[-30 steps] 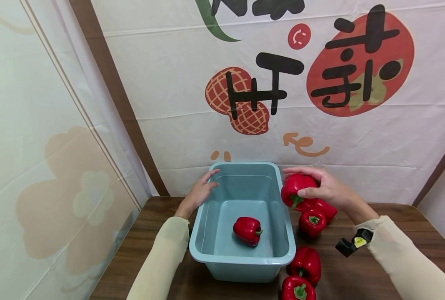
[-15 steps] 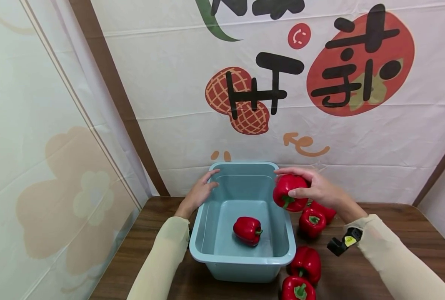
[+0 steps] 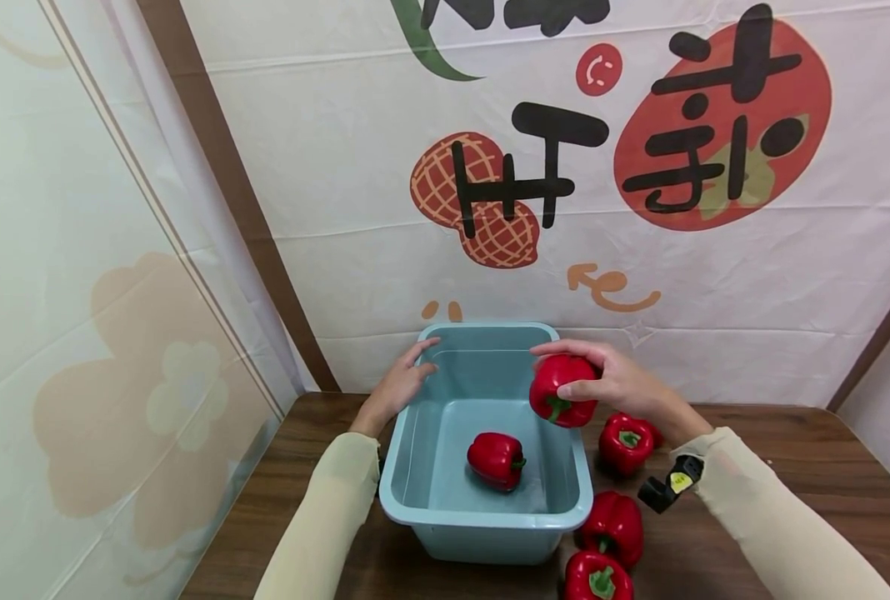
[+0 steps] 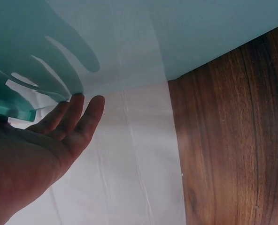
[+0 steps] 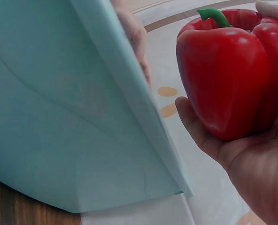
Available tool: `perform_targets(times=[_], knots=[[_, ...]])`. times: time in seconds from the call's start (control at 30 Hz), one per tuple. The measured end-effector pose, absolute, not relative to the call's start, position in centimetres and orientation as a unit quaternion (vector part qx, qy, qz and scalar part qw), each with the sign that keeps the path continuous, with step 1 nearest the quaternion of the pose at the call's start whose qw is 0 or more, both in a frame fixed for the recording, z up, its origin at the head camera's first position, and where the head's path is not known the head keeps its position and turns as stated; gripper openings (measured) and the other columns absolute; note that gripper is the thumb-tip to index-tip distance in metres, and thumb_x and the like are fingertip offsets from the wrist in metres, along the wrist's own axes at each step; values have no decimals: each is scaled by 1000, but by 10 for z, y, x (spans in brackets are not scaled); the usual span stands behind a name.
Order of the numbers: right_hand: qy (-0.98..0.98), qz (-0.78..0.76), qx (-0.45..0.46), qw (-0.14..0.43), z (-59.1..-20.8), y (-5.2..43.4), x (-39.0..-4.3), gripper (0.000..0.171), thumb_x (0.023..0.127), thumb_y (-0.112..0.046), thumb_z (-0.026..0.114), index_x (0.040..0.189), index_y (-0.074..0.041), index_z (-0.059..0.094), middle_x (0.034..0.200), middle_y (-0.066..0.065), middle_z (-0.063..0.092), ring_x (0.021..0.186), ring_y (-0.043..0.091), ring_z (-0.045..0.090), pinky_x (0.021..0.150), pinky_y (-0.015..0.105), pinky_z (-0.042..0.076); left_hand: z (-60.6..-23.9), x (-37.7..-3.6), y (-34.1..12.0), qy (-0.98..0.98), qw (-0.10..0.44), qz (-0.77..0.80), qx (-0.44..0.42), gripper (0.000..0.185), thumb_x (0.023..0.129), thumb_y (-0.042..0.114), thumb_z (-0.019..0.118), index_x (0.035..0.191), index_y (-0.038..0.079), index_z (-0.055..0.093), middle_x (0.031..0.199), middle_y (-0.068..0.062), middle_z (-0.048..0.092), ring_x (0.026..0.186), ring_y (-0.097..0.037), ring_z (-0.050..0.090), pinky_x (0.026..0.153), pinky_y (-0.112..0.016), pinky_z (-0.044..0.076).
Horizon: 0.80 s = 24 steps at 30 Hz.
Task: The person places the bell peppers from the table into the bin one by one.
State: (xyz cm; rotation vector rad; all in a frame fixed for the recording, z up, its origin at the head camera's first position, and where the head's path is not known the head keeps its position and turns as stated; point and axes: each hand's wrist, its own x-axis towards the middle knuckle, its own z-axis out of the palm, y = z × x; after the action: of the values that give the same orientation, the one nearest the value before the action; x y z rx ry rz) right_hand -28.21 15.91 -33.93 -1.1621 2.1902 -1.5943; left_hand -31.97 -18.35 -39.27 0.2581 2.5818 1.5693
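In the head view my right hand (image 3: pixel 613 382) holds a red bell pepper (image 3: pixel 562 392) over the right rim of a light blue plastic basin (image 3: pixel 482 521). Thumb and fingers curve round the pepper, its green stem showing in the right wrist view. Another red bell pepper (image 3: pixel 495 461) lies on its side inside the basin. At the basin's left rim rests my left hand (image 3: pixel 400 390), with thumb and forefinger tips over the edge. The left wrist view shows other fingers (image 4: pixel 85 126) of that hand, fairly straight, against the outer wall.
Right of the basin on the wooden table (image 3: pixel 775 500) lie several red bell peppers, among them one near my right forearm (image 3: pixel 625 442) and one at the front (image 3: pixel 601 577). A printed white cloth wall (image 3: pixel 355 250) stands close behind the basin.
My right hand has moved left with its bell pepper, from beside the basin to above its right rim. My left hand has stayed in place.
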Motion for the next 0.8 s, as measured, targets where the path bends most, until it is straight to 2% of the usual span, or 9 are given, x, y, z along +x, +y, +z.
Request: perform_targets(times=[0.23,0.47,0.8], knots=[[735,-536,-402,105,-343,151,-284,56,89,-13,69,141,-7,51,130,19,55,111,34,57,80,44,59,-392,-319,-183,852,50,514,84,52,101,22,44,153,23,37,163,-8,20,136,-39,39,106,-63,37],[741,-539,-386,112,-347,144,-284,59,86,-18,73,141,-11,53,130,14,56,113,36,56,80,45,59,-393,-320,-184,854,51,511,85,53,101,22,44,153,23,37,164,-8,20,138,-38,38,108,-62,35],[734,-549,-377,128,-353,134,-285,61,84,-18,75,140,-11,53,129,16,55,113,36,55,79,45,59,-396,-324,-185,847,65,521,83,52,102,21,42,154,23,35,164,-8,18,138,-38,37,107,-62,36]])
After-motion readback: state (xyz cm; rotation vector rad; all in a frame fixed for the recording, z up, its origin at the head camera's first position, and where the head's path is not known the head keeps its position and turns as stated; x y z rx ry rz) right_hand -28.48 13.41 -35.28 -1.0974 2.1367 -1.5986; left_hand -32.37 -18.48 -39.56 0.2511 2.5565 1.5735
